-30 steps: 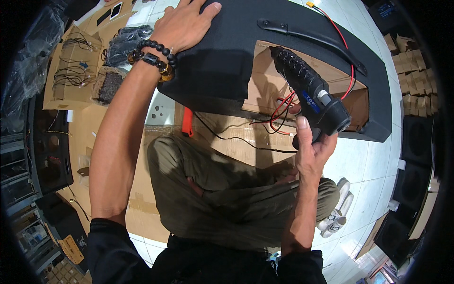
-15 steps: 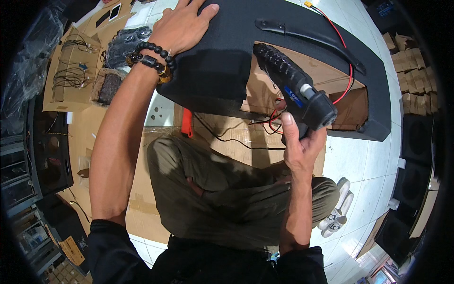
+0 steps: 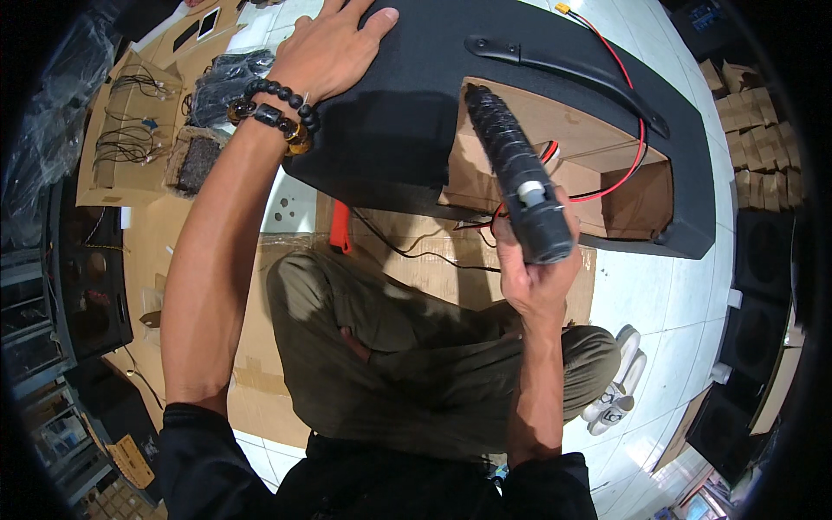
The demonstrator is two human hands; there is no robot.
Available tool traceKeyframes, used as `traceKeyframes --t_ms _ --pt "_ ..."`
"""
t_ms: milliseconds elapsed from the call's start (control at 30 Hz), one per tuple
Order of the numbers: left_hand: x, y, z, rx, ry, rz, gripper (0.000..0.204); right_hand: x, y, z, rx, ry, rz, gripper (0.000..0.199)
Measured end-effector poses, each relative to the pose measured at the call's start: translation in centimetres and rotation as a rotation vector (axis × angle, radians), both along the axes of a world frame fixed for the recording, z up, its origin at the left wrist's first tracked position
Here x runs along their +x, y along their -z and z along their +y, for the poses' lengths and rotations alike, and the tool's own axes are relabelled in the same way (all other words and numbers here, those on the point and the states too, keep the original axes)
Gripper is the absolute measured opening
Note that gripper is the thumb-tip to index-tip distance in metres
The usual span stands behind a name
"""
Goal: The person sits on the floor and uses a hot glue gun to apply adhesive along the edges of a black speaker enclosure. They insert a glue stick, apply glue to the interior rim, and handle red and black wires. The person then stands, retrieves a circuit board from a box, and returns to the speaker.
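The black cabinet [image 3: 390,130] spans the upper middle of the frame, its brown-lined opening toward the lower right. The left hand [image 3: 334,56] lies on its top at the upper left, fingers spread and pinching nothing, some fingertips cut off by the frame edge. If that palm is what steadies the cabinet, lifting it or leaning hard could let the box shift; whether it sits firmly cannot be told.

Below, crossed legs in olive trousers [image 3: 407,355] fill the lower middle. The glue gun's blunt end points down toward them; were the gun hot, a drip or a slip could mark the cloth or burn a leg.

The glue gun [image 3: 511,160], black and taped, is right of centre, its narrow end over the opening. The right hand [image 3: 542,290] holds it from below, this grip apparently closed around a handle mostly hidden by the gun's body. A loosened hold or a turned wrist could knock the narrow end against the opening's rim.

The black cable [image 3: 416,253] curves across the centre toward the right hand; a snag under the cabinet could jerk the gun. Red-and-black wires [image 3: 549,152] show beside the gun inside the opening and could be caught or scorched by careless contact.
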State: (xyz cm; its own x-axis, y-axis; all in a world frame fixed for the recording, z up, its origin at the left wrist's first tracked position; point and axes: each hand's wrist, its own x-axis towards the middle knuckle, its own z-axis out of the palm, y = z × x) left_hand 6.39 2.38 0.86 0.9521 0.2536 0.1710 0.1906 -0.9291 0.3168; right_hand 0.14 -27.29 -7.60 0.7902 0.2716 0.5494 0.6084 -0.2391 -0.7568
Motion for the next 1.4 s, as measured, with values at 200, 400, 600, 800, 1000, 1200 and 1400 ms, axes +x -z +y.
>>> traceKeyframes --t_ms 200,400,600,800,1000,1200,1400 --pt "0.2 0.4 0.2 0.037 0.012 -0.005 0.061 2.1 -2.0 -2.0 -0.270 -0.131 -0.304 0.063" --pt "0.2 0.1 0.0 0.008 -0.017 0.006 0.062 4.2 -4.1 -2.7 -0.510 -0.231 -0.483 0.062" --pt "0.2 0.4 0.4 0.006 0.008 0.023 0.063 4.8 -7.7 -4.3 -0.840 -0.227 -0.525 0.061" --pt "0.2 -0.6 -0.4 0.004 -0.085 0.108 0.063 6.4 -8.0 -4.7 -1.059 -0.282 -0.753 0.065" --pt "0.2 -0.4 -0.1 0.001 -0.067 0.089 0.063 6.8 -9.9 -4.6 -1.183 -0.280 -0.881 0.065" --pt "0.0 -0.1 0.1 -0.007 -0.002 0.029 0.063 7.0 -9.7 -4.2 -1.166 -0.310 -0.893 0.075" --pt "0.1 -0.3 -0.1 -0.013 -0.012 0.041 0.064 7.3 -10.7 -5.2 -1.227 -0.298 -0.914 0.073"
